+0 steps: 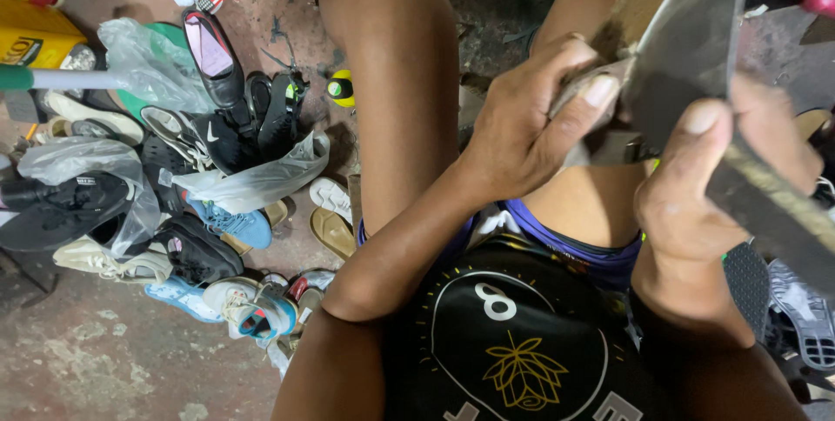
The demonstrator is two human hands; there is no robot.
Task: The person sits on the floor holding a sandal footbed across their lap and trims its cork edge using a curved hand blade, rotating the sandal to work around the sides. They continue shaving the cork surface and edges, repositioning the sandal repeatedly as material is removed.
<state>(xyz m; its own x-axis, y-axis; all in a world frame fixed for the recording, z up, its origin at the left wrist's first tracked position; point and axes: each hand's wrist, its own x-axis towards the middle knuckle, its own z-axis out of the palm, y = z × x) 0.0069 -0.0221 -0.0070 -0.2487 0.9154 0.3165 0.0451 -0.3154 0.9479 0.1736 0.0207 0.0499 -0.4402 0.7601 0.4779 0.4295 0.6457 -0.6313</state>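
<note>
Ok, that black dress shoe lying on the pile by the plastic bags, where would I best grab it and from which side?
Probably at the heel end of the black dress shoe, coming from above. It lies opening-up on top of the shoe pile, pink lining showing, so the rim is free to pinch. A clear plastic bag crowds one side. Both the left hand and right hand are busy gripping a dark sole.

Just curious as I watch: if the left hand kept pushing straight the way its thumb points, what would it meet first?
Probably the dark shoe sole: the left hand already presses it, thumb toward the right hand beyond. Depth is unclear.

shoe pile (187,195) on floor (104,360), L of knee (383,12)
</note>
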